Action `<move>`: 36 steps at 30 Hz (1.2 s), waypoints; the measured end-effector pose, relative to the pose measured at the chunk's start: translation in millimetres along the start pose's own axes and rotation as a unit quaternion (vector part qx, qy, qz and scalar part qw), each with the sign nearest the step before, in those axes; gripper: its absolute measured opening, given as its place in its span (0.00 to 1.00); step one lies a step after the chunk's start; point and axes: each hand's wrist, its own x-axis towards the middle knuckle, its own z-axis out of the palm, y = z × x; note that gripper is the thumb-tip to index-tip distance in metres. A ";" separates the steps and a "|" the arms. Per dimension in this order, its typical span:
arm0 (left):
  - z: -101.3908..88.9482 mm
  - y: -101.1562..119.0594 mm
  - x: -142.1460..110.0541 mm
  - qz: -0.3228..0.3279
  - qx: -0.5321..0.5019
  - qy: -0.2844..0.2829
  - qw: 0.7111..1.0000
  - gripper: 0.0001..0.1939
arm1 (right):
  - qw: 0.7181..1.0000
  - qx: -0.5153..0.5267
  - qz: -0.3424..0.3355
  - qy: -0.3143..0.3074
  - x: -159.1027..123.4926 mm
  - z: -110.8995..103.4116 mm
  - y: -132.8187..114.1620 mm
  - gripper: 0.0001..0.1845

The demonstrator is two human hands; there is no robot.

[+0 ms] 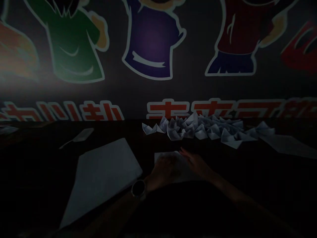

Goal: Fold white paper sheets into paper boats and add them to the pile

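Hands low at the centre of a dim desk [223, 165]: left hand [164, 170], a watch [138, 188] on its wrist, lying over a small sheet [184, 172], too dark to tell open from gripping; right hand [195, 162] open, fingers spread, touching the sheet's far side. Sheet flat or part-folded: unclear in this light, but lying between both hands. Beyond them, a long heap of paper boats [195, 127] near the desk's far edge. Just left of the left hand, a large sheet [104, 181], tilted across the desk. Farther left, a pale spatula [83, 135]. Right of the heap, another sheet [287, 145]. Behind everything, a mural [152, 39] of cartoon figures above red lettering [168, 110].
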 end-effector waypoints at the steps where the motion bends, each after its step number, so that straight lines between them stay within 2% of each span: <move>1: 2.7 -1.0 1.0 -0.007 0.004 0.005 1.000 0.25 | 1.000 -0.004 -0.012 -0.005 -0.6 2.4 1.1 0.25; 5: 7.9 -4.6 2.8 -0.025 0.012 0.005 1.000 0.26 | 0.997 -0.051 -0.047 -0.038 -2.7 8.0 1.3 0.23; 9: 7.2 -8.7 2.6 -0.015 0.008 -0.006 1.000 0.26 | 0.993 -0.091 -0.057 -0.053 -4.4 8.3 -4.9 0.23; 18: 9.2 -8.6 3.5 -0.040 -0.002 -0.003 0.999 0.29 | 0.978 -0.154 -0.084 -0.116 -6.8 4.5 -11.3 0.24; 28: 14.3 -12.0 3.3 -0.021 0.005 0.021 1.000 0.29 | 0.974 -0.125 -0.102 -0.156 -5.3 -3.9 -13.6 0.25; 36: 5.3 -10.5 1.9 -0.017 -0.012 -0.004 1.000 0.26 | 0.974 -0.106 -0.109 -0.168 -4.3 -9.8 -20.5 0.25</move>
